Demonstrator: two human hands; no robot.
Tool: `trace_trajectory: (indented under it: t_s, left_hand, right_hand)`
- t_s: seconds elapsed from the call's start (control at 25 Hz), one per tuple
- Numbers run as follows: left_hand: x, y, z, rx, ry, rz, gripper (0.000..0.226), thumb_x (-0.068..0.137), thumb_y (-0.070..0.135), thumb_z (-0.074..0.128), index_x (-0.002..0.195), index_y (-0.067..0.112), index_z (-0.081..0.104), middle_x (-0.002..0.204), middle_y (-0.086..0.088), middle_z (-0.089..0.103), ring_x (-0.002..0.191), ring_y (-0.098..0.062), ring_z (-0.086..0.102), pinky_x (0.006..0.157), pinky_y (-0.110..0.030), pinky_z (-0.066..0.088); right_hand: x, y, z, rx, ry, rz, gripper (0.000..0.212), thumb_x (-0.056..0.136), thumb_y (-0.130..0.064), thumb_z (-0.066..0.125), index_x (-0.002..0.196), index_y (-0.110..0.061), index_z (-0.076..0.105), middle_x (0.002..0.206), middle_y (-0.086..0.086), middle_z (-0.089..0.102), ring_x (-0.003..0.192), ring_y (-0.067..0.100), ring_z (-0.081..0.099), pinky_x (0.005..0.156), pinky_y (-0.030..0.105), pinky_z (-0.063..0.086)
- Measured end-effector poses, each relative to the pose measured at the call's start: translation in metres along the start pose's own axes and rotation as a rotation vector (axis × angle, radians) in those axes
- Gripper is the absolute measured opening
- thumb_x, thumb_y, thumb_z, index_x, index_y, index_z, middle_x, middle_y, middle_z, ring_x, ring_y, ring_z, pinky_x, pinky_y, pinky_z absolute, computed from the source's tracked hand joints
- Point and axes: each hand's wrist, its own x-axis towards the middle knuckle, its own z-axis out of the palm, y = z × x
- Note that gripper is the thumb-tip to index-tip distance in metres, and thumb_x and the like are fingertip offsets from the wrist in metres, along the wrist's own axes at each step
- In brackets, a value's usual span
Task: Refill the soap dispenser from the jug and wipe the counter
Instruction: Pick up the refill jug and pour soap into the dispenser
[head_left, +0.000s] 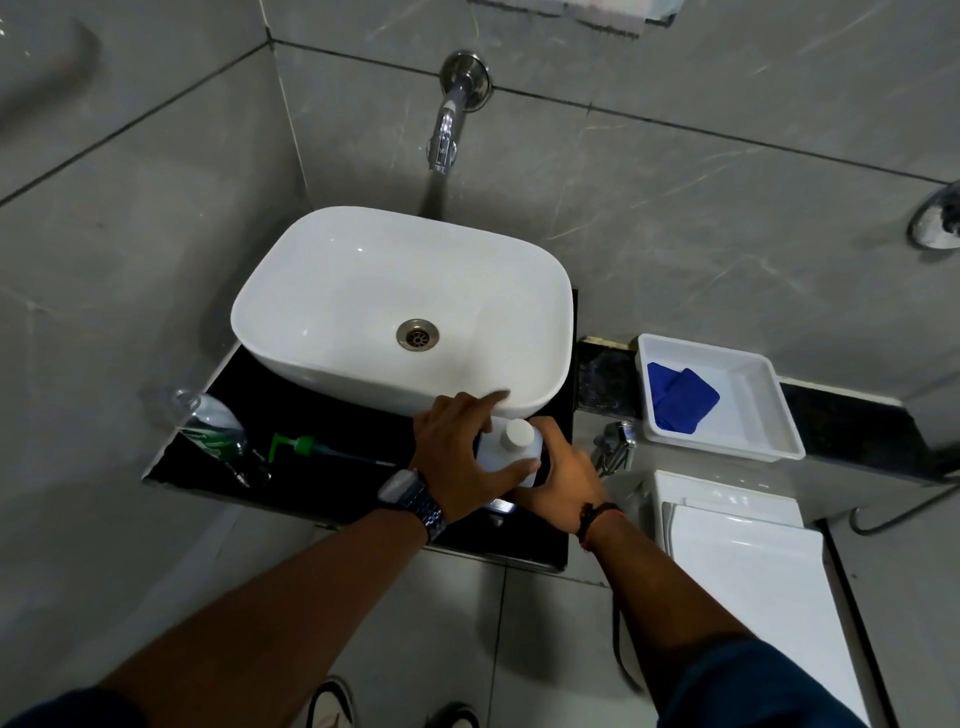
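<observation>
The white jug (511, 451), cap on, is gripped by the fingers of both the left hand (457, 447) and right hand (558, 475) on the black tabletop (332, 488), just before the basin (400, 306)

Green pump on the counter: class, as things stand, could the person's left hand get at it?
Probably yes. The green pump lies in the open on the black counter, left of the left hand, nothing between them. That hand would first have to release the jug.

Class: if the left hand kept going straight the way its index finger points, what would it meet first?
Probably the white basin's front wall; the left hand's fingertip already seems at it, though depth is unclear.
</observation>
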Motion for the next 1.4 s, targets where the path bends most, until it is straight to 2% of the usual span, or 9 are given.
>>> trace_trajectory:
  t_s: [0.16, 0.28, 0.4, 0.56, 0.76, 1.0, 1.16, 1.28, 1.4]
  left_hand:
    - [0.01, 0.003, 0.0, 0.009, 0.044, 0.037, 0.038, 0.058, 0.047, 0.073, 0.082, 0.017, 0.073, 0.077, -0.002, 0.067, 0.076, -0.026, 0.06, 0.069, -0.044, 0.047]
    - [0.014, -0.002, -0.004, -0.129, 0.158, -0.015, 0.037, 0.062, 0.044, 0.069, 0.086, 0.017, 0.07, 0.08, -0.002, 0.067, 0.075, -0.022, 0.059, 0.067, -0.037, 0.049]
    - [0.004, -0.024, -0.007, -0.136, 0.211, -0.186, 0.037, 0.059, 0.043, 0.063, 0.087, 0.019, 0.068, 0.083, -0.004, 0.069, 0.077, -0.026, 0.06, 0.068, -0.037, 0.051]
    - [-0.023, -0.066, 0.002, 0.134, -0.043, -0.31, 0.029, 0.06, 0.041, 0.072, 0.086, 0.028, 0.068, 0.085, -0.001, 0.072, 0.082, -0.032, 0.062, 0.073, -0.04, 0.051]
    - [-0.038, -0.095, 0.022, 0.395, -0.421, -0.199, 0.031, 0.073, 0.049, 0.063, 0.093, 0.025, 0.065, 0.094, -0.002, 0.071, 0.092, -0.032, 0.059, 0.077, -0.035, 0.046]
    - [-0.048, -0.108, 0.034, 0.307, -0.436, -0.2, 0.032, 0.078, 0.045, 0.064, 0.09, 0.015, 0.064, 0.097, -0.012, 0.068, 0.094, -0.035, 0.059, 0.076, -0.037, 0.047]
    - [-0.053, -0.113, 0.015, 0.081, -0.207, -0.329, 0.046, 0.054, 0.051, 0.082, 0.08, 0.022, 0.058, 0.082, -0.003, 0.058, 0.075, -0.02, 0.054, 0.065, -0.029, 0.044]
    - [-0.056, -0.136, -0.02, -0.003, 0.218, -0.54, 0.054, 0.05, 0.052, 0.084, 0.071, 0.02, 0.046, 0.072, -0.002, 0.051, 0.064, -0.019, 0.048, 0.06, -0.031, 0.041]
    - [-0.052, -0.166, -0.069, 0.047, 0.625, -0.699, 0.064, 0.046, 0.059, 0.082, 0.073, 0.021, 0.037, 0.078, -0.006, 0.044, 0.074, -0.031, 0.05, 0.07, -0.046, 0.046]
  right_hand:
    - [0.0, -0.002, 0.001, -0.018, -0.008, 0.03, 0.072, 0.057, -0.046, 0.082, 0.113, -0.044, 0.037, 0.105, -0.011, 0.059, 0.091, 0.009, 0.059, 0.068, 0.016, 0.047]
    - [0.0, -0.002, -0.002, -0.034, -0.013, 0.027, 0.067, 0.058, -0.042, 0.083, 0.108, -0.045, 0.038, 0.098, -0.014, 0.059, 0.086, 0.006, 0.059, 0.061, 0.009, 0.043]
    - [-0.001, -0.002, -0.003, -0.054, -0.005, 0.036, 0.065, 0.055, -0.047, 0.081, 0.104, -0.048, 0.038, 0.094, -0.018, 0.057, 0.08, -0.001, 0.056, 0.052, 0.006, 0.04]
    - [-0.001, 0.001, 0.0, -0.123, 0.013, 0.014, 0.063, 0.054, -0.056, 0.077, 0.099, -0.053, 0.033, 0.089, -0.024, 0.053, 0.074, -0.009, 0.053, 0.047, 0.005, 0.037]
    - [0.0, 0.009, 0.003, -0.185, 0.038, -0.038, 0.064, 0.058, -0.059, 0.075, 0.102, -0.054, 0.028, 0.091, -0.022, 0.052, 0.073, 0.004, 0.052, 0.051, 0.008, 0.036]
    - [0.0, 0.013, 0.007, -0.172, 0.06, -0.058, 0.063, 0.06, -0.061, 0.072, 0.104, -0.053, 0.028, 0.094, -0.017, 0.055, 0.076, 0.007, 0.055, 0.053, 0.012, 0.039]
    - [-0.001, 0.012, 0.006, -0.183, 0.056, -0.06, 0.064, 0.06, -0.062, 0.073, 0.104, -0.053, 0.027, 0.093, -0.018, 0.053, 0.076, 0.008, 0.055, 0.054, 0.013, 0.04]
    - [0.0, 0.011, 0.006, -0.196, 0.048, -0.056, 0.063, 0.06, -0.063, 0.073, 0.103, -0.051, 0.028, 0.093, -0.016, 0.054, 0.077, 0.011, 0.058, 0.057, 0.02, 0.044]
    - [0.001, 0.011, 0.007, -0.203, 0.051, -0.047, 0.063, 0.058, -0.065, 0.072, 0.101, -0.05, 0.029, 0.092, -0.014, 0.057, 0.075, 0.012, 0.057, 0.056, 0.023, 0.044]
